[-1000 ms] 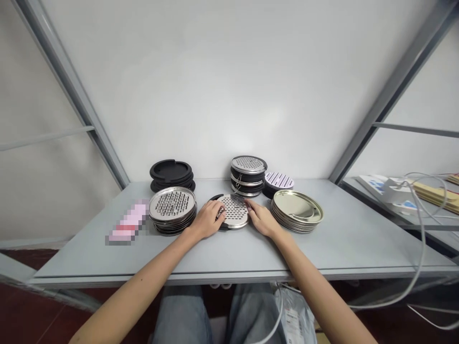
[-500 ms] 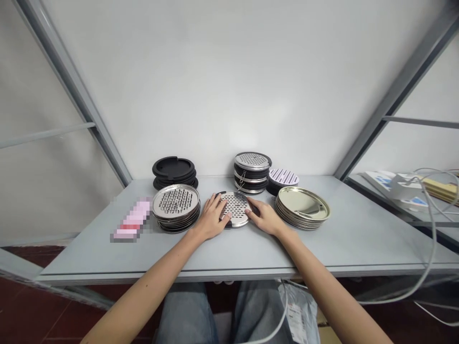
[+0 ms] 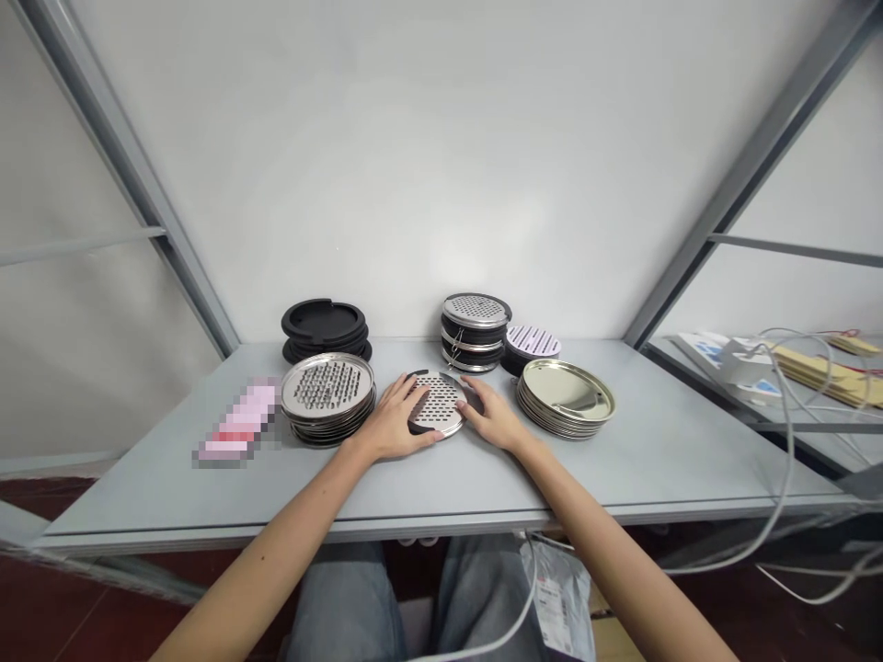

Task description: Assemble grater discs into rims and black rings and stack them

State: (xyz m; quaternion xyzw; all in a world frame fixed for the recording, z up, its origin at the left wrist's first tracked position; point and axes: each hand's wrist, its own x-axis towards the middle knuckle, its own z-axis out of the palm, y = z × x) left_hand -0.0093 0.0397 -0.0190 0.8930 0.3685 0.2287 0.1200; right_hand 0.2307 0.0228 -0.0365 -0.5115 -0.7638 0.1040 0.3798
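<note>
Grater disc point(image 3: 436, 405) is lying flat on our table point(image 3: 621, 469), right in the middle of everything, and we've got it held between two hands. Our left hand point(image 3: 393, 421) is spread over its left side, with the fingers up on the holes, while our right hand point(image 3: 491, 416) presses in at its right edge. So the hands aren't together, just on opposite sides of it. Left of the disc, nearly touching our left hand, is a stack of steel graters point(image 3: 326, 386), and a pile of black lids point(image 3: 323, 322) sits behind that. Straight behind the disc is a mixed stack of steel and black rings point(image 3: 475, 317), with a purple-and-white disc point(image 3: 533, 342) just beside it. To the right of the disc is a pile of gold tin lids point(image 3: 566, 391), just past our right hand. Farther left lies a pink packet point(image 3: 238, 423), too blurred to read.
</note>
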